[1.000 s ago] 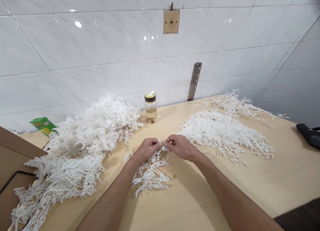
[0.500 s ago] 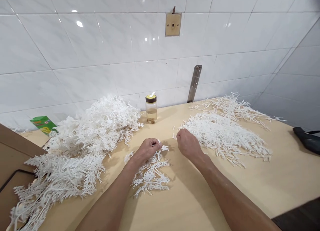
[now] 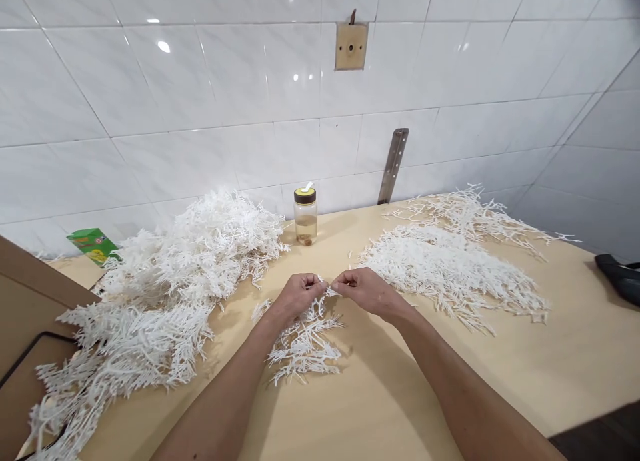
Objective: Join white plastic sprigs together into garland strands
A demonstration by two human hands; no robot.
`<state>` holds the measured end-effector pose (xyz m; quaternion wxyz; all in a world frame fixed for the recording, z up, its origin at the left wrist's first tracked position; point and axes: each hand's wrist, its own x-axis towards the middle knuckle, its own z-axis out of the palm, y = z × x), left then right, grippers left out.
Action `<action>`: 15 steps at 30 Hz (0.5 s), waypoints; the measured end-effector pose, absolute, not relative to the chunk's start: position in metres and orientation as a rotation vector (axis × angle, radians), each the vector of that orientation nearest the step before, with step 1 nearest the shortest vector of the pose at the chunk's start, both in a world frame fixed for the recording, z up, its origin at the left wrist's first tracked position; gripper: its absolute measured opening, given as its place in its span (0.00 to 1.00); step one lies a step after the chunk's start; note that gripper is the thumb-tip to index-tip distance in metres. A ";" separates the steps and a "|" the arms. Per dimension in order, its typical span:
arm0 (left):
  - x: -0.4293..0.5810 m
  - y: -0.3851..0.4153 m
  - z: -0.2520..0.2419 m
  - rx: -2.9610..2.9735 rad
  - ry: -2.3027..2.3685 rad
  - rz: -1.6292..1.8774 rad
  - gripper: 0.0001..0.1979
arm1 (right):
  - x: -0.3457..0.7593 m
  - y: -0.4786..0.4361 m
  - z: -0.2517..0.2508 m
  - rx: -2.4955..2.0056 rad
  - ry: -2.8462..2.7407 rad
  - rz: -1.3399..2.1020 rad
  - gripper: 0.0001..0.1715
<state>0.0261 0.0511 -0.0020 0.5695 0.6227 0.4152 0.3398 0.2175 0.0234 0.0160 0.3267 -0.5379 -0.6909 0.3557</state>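
Note:
Between thumb and fingers, my left hand (image 3: 300, 294) pinches a white branching plastic sprig (image 3: 307, 344), whose many thin twigs hang down over the table in front of me. My right hand (image 3: 363, 289) is closed in a pinch at the sprig's upper tip, its fingertips almost meeting those of the left hand. A small white piece shows between the two hands. To the right of my right hand lies a flat heap of short white twig pieces (image 3: 445, 268). A large fluffy pile of white branching sprigs (image 3: 200, 254) rises to the left.
A lidded jar of pale liquid (image 3: 305, 218) stands near the wall. Behind the right heap lie bare white stems (image 3: 475, 214). A metal bracket (image 3: 393, 166) leans at the wall. A green box (image 3: 93, 246), a brown board (image 3: 37, 301) and a black object (image 3: 620, 278) sit at the sides.
My right hand has moved left from the edge of the twig heap to the tip of the sprig. My left hand keeps its pinch in nearly the same place.

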 end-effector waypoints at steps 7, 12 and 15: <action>0.028 0.051 -0.002 1.493 1.022 0.799 0.21 | 0.216 0.024 0.015 -1.459 -1.873 0.850 0.17; 0.029 0.048 0.002 1.502 1.049 0.782 0.22 | 0.212 0.023 0.019 -1.478 -1.894 0.796 0.18; 0.029 0.048 0.002 1.502 1.059 0.776 0.21 | 0.208 0.022 0.020 -1.478 -1.885 0.762 0.17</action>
